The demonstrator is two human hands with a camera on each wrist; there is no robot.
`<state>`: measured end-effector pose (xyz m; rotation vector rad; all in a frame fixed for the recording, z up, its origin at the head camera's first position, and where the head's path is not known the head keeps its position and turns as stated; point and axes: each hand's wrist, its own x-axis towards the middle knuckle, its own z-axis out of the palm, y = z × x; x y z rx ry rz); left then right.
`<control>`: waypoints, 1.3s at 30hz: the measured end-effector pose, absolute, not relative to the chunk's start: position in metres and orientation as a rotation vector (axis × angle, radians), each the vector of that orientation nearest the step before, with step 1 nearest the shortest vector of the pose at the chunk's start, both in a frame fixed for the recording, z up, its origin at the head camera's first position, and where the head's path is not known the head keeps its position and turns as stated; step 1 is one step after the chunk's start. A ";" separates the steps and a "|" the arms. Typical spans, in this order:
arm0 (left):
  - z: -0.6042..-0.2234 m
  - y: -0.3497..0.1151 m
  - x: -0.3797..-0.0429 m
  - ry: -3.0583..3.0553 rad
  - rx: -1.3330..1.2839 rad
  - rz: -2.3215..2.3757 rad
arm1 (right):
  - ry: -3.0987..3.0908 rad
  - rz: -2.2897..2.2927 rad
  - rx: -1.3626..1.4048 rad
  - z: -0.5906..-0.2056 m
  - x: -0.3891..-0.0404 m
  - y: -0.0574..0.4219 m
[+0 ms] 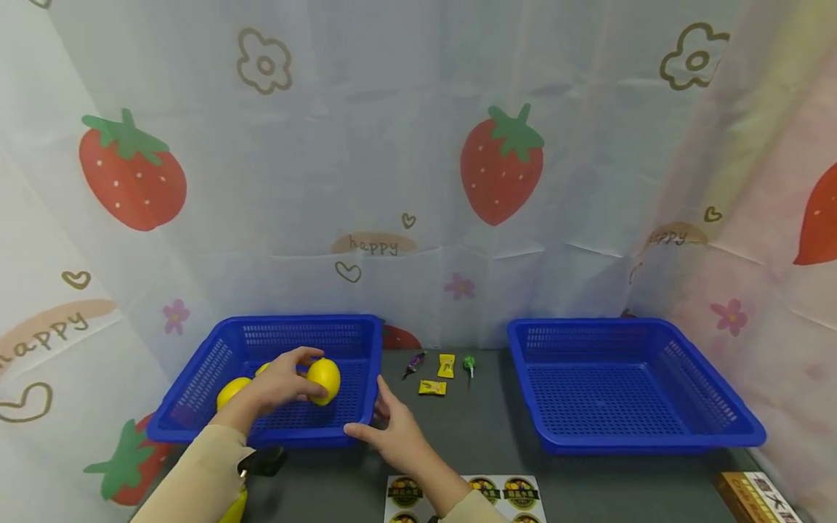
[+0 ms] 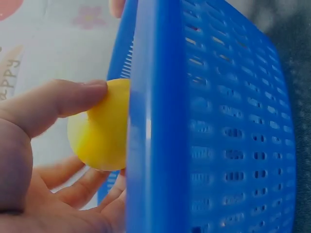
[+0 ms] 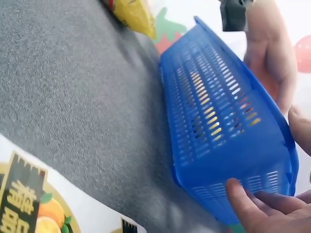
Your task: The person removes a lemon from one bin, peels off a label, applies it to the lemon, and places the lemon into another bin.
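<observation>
My left hand [image 1: 281,383] is inside the left blue plastic basket [image 1: 378,341], gripping a yellow lemon [image 1: 325,380] between thumb and fingers. In the left wrist view the basket's rim covers part of that lemon [image 2: 99,131]. More lemons [image 1: 232,392] lie behind the left hand, partly hidden by it. My right hand [image 1: 400,434] holds the same basket at its front right corner. The right wrist view has its thumb at the rim and its fingers [image 3: 240,196] against the outer wall of the basket [image 3: 228,160].
Another blue basket [image 1: 523,392] stands to the right. Between the baskets lie yellow-wrapped candies [image 1: 446,365], a purple-wrapped candy [image 1: 414,364] and a green lollipop [image 1: 468,362]. In front are a sticker sheet [image 1: 539,501], a box [image 1: 757,497] and a yellow bag [image 3: 133,17]. A printed curtain [image 1: 418,145] hangs behind.
</observation>
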<state>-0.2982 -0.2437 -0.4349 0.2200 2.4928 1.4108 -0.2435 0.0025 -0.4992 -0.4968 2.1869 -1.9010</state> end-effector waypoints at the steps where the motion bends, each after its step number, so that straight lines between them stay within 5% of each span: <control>1: -0.434 -0.244 -0.296 2.489 0.197 1.427 | 2.189 -1.903 -0.497 -0.498 -0.244 0.004; 15: -0.426 -0.246 -0.271 2.340 0.302 1.662 | 2.377 -2.012 -0.451 -0.475 -0.248 0.031; 30: -0.420 -0.184 -0.240 2.081 0.564 1.768 | 2.282 -1.975 -0.648 -0.441 -0.238 0.058; 39: -0.431 -0.145 -0.230 2.143 0.462 1.943 | 2.185 -2.117 -0.572 -0.449 -0.227 0.094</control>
